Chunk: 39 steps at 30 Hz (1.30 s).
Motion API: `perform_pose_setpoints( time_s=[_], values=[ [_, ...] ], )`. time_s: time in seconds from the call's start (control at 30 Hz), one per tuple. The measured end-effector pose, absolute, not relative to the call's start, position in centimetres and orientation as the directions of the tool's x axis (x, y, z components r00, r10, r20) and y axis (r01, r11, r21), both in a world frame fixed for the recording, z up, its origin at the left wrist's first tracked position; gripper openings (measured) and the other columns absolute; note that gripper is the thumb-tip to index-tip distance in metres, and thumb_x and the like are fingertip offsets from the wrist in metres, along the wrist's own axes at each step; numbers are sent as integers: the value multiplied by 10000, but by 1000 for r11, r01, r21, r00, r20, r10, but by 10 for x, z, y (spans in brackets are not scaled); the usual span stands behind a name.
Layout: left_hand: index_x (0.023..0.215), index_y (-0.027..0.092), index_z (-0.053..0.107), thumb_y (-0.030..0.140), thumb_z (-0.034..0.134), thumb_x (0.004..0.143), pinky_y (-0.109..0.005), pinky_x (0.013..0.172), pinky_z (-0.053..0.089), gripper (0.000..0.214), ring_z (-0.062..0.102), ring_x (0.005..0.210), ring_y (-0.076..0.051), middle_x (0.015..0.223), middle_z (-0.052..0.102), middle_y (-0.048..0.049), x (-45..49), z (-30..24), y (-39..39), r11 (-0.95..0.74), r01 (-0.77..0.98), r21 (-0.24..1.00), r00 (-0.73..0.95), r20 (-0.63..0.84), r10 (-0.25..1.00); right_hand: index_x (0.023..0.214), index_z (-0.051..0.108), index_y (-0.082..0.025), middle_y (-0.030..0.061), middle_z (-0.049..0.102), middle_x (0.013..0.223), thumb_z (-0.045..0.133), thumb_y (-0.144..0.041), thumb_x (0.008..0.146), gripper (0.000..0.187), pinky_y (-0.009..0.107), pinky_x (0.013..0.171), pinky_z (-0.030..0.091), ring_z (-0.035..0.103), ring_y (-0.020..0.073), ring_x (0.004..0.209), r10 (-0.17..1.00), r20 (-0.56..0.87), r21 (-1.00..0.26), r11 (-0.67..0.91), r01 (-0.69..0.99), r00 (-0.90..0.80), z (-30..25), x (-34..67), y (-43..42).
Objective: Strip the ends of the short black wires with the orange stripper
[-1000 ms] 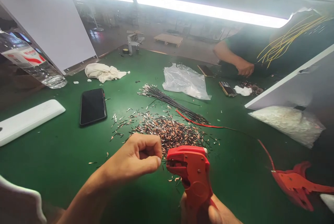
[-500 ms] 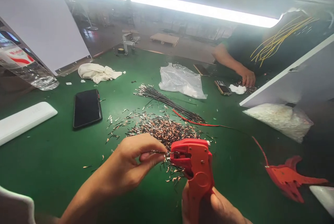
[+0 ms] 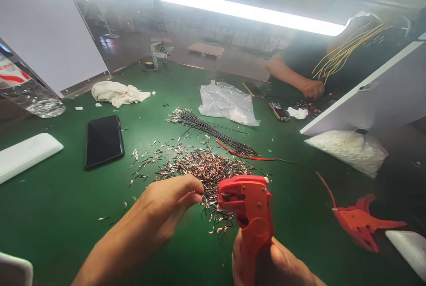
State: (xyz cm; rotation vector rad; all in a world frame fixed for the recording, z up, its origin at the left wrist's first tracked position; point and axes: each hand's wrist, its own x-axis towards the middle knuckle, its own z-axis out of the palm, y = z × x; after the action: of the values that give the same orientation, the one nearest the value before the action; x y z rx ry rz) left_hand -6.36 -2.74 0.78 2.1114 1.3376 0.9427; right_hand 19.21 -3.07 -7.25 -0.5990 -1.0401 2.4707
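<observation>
My right hand (image 3: 279, 261) is wrapped around the handle of a red wire stripper (image 3: 256, 219), its jaws facing left. Left of those jaws, with a small gap, my left hand (image 3: 173, 201) has thumb and forefinger closed in a pinch; whatever is between the tips is hidden. Beneath and behind both lies a heap of short black wire offcuts with copper ends (image 3: 213, 166). A bundle of thin black wires (image 3: 213, 133) with pale tips rests just beyond the heap.
A black phone (image 3: 104, 141), a white bar-shaped object (image 3: 28, 157), a white cloth (image 3: 118, 94) and a plastic bag (image 3: 228, 104) lie on the green table. A second red tool (image 3: 362, 221) is at right. Across the table, another person's hand (image 3: 313, 89) works near a white divider (image 3: 369, 86).
My left hand has drawn back leftward from the stripper's jaws; the black wire seen there earlier no longer shows. My right hand keeps its grip. The view has shifted slightly.
</observation>
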Motion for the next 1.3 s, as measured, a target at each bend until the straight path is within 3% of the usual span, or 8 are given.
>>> perform_pose_setpoints(
  time_s=[0.17, 0.3, 0.53, 0.77, 0.93, 1.1, 1.2, 1.3],
  values=[
    [975, 214, 576, 61, 498, 976, -209, 645, 402, 171, 517, 709, -91, 772, 561, 39, -65, 10, -29, -547, 534, 644, 301, 460, 835, 845, 595, -179, -27, 533, 597, 713, -795, 664, 654, 241, 513, 397, 452, 116, 504, 541, -186, -712, -650, -267, -820, -80, 191, -32],
    [916, 211, 595, 43, 519, 943, -259, 706, 401, 186, 484, 700, -110, 725, 548, 46, -65, 18, -31, -514, 573, 638, 271, 445, 854, 894, 630, -159, 6, 594, 636, 754, -739, 672, 633, 250, 528, 397, 532, 147, 572, 534, -180, -741, -626, -243, -826, -74, 194, -26],
    [790, 203, 593, 44, 522, 914, -295, 743, 372, 214, 424, 690, -131, 671, 551, 53, -61, 25, -29, -496, 578, 648, 281, 412, 867, 920, 667, -174, -4, 590, 654, 702, -721, 737, 578, 272, 531, 372, 453, 130, 535, 496, -161, -853, -505, -133, -853, -76, 202, -24],
    [796, 211, 613, 70, 541, 919, -286, 741, 378, 201, 443, 750, -144, 693, 567, 43, -59, 28, -28, -472, 556, 684, 196, 444, 874, 928, 634, -172, -20, 544, 641, 628, -755, 776, 602, 273, 528, 352, 418, 119, 528, 493, -101, -892, -430, -141, -864, -80, 200, -27],
    [774, 211, 612, 87, 550, 922, -302, 758, 364, 203, 437, 747, -148, 676, 580, 46, -54, 29, -28, -458, 563, 688, 197, 427, 883, 888, 629, -168, -14, 581, 666, 598, -769, 801, 608, 275, 540, 404, 491, 127, 549, 474, -74, -900, -412, -146, -877, -87, 199, -28],
    [750, 206, 599, 54, 545, 894, -321, 795, 344, 217, 433, 734, -146, 663, 563, 53, -52, 30, -28, -463, 548, 697, 261, 383, 886, 1086, 647, -154, 47, 686, 1007, 601, -405, 982, 275, 364, 721, 576, 671, 185, 801, 400, -51, -904, -407, -128, -915, -92, 202, -28],
    [771, 203, 601, 56, 534, 904, -326, 809, 345, 210, 442, 729, -139, 684, 574, 53, -54, 32, -27, -475, 499, 725, 316, 358, 879, 1214, 618, -166, 85, 656, 1198, 627, -344, 975, 298, 433, 825, 586, 675, 242, 980, 389, -59, -899, -420, -121, -919, -92, 203, -29],
    [767, 196, 597, 60, 539, 914, -317, 794, 350, 209, 434, 708, -133, 674, 570, 55, -56, 33, -26, -490, 455, 743, 352, 356, 866, 1244, 606, -172, 93, 641, 1242, 631, -333, 974, 316, 452, 849, 583, 667, 255, 1020, 392, -65, -892, -436, -123, -918, -92, 203, -31]
  ],
)
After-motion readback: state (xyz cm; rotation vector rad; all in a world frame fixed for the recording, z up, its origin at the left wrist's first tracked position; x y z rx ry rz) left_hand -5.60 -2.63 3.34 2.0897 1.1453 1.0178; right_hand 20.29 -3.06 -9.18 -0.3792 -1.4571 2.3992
